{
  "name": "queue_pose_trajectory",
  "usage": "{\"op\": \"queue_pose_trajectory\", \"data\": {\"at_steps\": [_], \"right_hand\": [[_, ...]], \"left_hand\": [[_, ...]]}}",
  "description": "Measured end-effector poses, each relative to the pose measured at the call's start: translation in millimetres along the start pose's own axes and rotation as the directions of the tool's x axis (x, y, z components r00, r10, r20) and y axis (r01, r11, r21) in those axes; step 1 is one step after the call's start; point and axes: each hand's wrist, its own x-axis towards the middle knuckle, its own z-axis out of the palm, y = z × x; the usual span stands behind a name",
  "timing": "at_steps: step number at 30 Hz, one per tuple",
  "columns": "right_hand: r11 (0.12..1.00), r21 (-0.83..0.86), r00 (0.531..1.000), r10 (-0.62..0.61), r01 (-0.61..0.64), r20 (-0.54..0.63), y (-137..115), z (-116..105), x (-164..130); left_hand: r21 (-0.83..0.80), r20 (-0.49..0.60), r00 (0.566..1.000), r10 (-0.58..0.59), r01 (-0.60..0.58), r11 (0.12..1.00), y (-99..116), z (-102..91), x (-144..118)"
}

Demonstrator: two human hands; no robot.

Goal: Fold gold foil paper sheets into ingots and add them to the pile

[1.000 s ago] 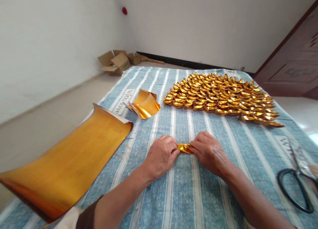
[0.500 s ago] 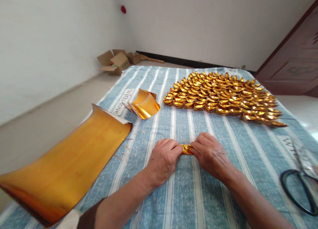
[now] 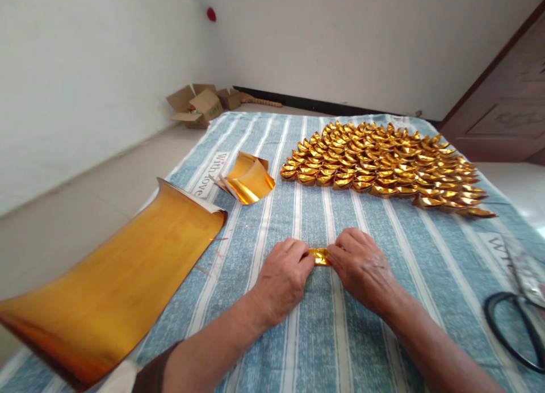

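Observation:
Between my two hands lies a small strip of shiny gold foil paper [image 3: 320, 256], low over the striped cloth, its ends hidden under my fingers. My left hand [image 3: 286, 274] is closed on the strip's left end. The right end is pinched by my right hand [image 3: 360, 265]. Beyond them, to the right, stand rows of folded gold paper ingots [image 3: 374, 160]. Left of my left hand lies a large curled stack of gold foil sheets [image 3: 114, 274]. A few smaller curved gold foil pieces [image 3: 249, 180] rest farther back.
A blue and white striped cloth [image 3: 255, 347] covers the table. Scissors with black handles [image 3: 515, 330] lie at the right edge. Open cardboard boxes [image 3: 198, 106] sit on the floor by the wall. Thin scraps [image 3: 213, 259] lie beside the large foil stack.
Both hands stay nearly in place on the gold foil paper. The strip's visible middle looks slightly flatter and smoother than before. Nothing else has visibly moved on the table.

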Motion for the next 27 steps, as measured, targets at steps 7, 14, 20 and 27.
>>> {"op": "queue_pose_trajectory", "data": {"at_steps": [7,14,20,27], "right_hand": [[1.0,0.001,1.0,-0.007,0.007,0.0,0.4,-0.1,0.1],[0.998,-0.055,0.999,-0.003,0.005,0.033,-1.3,-1.6,1.1],[0.998,-0.058,1.0,-0.008,0.01,0.025,-2.2,-0.6,0.1],[1.0,-0.02,1.0,-0.014,0.014,-0.018,-1.6,1.9,-0.5]], "left_hand": [[-0.008,-0.008,1.0,0.017,-0.017,1.0,-0.7,-1.0,-0.6],[0.024,0.004,0.999,0.044,-0.044,0.999,1.8,0.8,-2.2],[0.033,-0.003,0.998,0.065,-0.065,0.997,5.8,-0.2,-1.3],[-0.045,-0.044,0.998,0.049,-0.051,0.998,4.5,3.7,-1.9]]}}
